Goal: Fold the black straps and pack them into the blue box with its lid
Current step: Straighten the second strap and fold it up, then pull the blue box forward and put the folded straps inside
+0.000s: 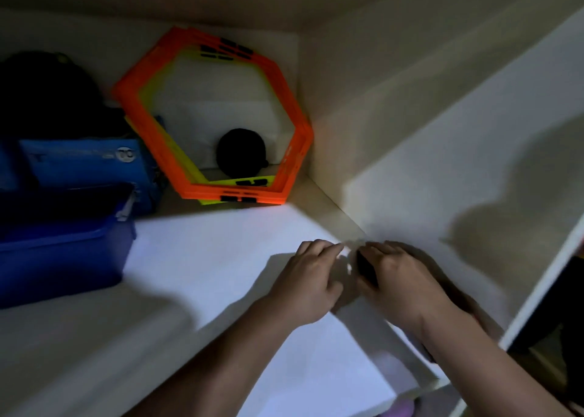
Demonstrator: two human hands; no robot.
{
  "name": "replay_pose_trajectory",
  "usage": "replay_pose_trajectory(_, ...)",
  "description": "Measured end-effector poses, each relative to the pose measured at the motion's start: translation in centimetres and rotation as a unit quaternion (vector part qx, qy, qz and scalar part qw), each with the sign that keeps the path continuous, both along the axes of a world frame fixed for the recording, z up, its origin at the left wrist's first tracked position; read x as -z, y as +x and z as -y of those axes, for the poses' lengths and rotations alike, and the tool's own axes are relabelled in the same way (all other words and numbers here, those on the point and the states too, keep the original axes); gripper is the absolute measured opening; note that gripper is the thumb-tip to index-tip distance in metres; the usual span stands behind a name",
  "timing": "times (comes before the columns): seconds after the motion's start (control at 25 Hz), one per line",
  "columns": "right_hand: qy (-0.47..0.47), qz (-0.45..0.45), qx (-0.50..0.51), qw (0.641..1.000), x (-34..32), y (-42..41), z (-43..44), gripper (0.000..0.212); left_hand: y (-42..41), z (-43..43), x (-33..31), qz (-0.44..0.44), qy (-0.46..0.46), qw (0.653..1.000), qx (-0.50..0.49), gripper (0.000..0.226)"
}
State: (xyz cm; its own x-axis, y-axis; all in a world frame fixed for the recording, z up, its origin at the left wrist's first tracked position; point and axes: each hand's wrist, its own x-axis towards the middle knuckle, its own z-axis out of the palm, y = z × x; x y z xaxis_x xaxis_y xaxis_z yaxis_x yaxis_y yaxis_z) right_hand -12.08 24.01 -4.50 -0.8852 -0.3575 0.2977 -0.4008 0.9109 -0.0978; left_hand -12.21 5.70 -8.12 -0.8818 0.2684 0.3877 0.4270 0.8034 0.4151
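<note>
Both my hands rest close together on the white shelf (202,258), near its right wall. My right hand (401,277) covers a small black strap (366,269), of which only a dark sliver shows under the fingers. My left hand (311,277) lies palm down just left of it, fingers pointing toward the strap; whether it touches the strap is hidden. The blue box (63,252) stands at the shelf's left edge, and its lid (66,195) appears to lean up behind it.
A stack of orange and yellow hexagon rings (294,151) leans in the back corner, with a round black object (241,152) behind it. A lighter blue carton (85,160) and a dark bag (47,94) sit at the back left. The right wall is close to my hands.
</note>
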Motion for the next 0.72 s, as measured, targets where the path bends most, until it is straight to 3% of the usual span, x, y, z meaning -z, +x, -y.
replay_pose_trajectory(0.44, -0.114, -0.004, -0.225, 0.968, -1.5, 3.0, 19.4, 0.056, 10.9, 19.2, -2.5, -0.140, 0.017, 0.967, -0.214, 0.044)
replay_pose_trajectory(0.64, -0.152, 0.024, -0.286, 0.946, -2.5, 5.5, 27.8, 0.064, 14.6, 26.9, -4.2, -0.133, 0.016, 0.924, -0.358, 0.048)
replay_pose_trajectory(0.72, -0.162, 0.033, -0.282, 0.945, -2.6, 5.6, 30.9, 0.068, 15.5, 29.9, -4.5, -0.130, 0.058, 0.888, -0.437, 0.053)
